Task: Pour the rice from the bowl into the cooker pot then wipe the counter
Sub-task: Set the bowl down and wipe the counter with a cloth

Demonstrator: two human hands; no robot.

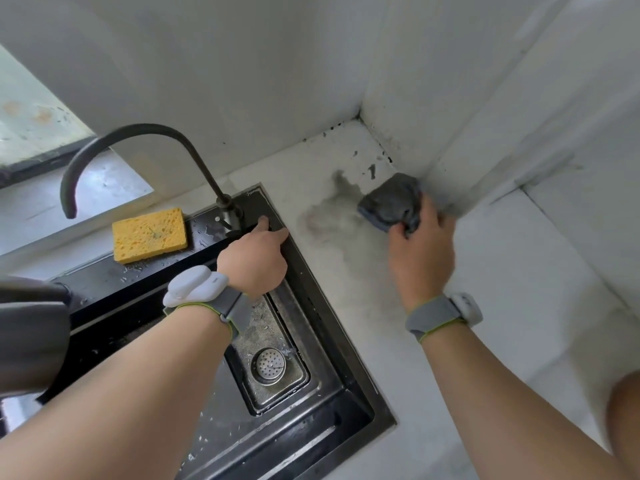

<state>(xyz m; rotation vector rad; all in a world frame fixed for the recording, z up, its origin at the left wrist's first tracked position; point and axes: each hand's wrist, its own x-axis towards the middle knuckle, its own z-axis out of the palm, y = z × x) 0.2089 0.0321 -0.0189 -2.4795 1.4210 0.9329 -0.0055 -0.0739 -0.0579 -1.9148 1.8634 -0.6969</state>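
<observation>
Yellow sponge [149,234] on black sink [346,344] rim, just beside curved dark faucet [138,131]. Round metal drain strainer [268,366] in basin btm.

counter: pale stone-looking counter [502,271], runs into the wall corner, pretty grubby
marks: dark specks up by the corner, plus a grey damp smear [329,209] beside the sink
sink: black sink [322,306] set into the counter, wet, with a faucet [138,150] on its back ledge
sponge: yellow sponge [149,234] lying flat on the sink's back ledge
cloth: grey cloth [391,200] bunched on the counter near the corner
</observation>
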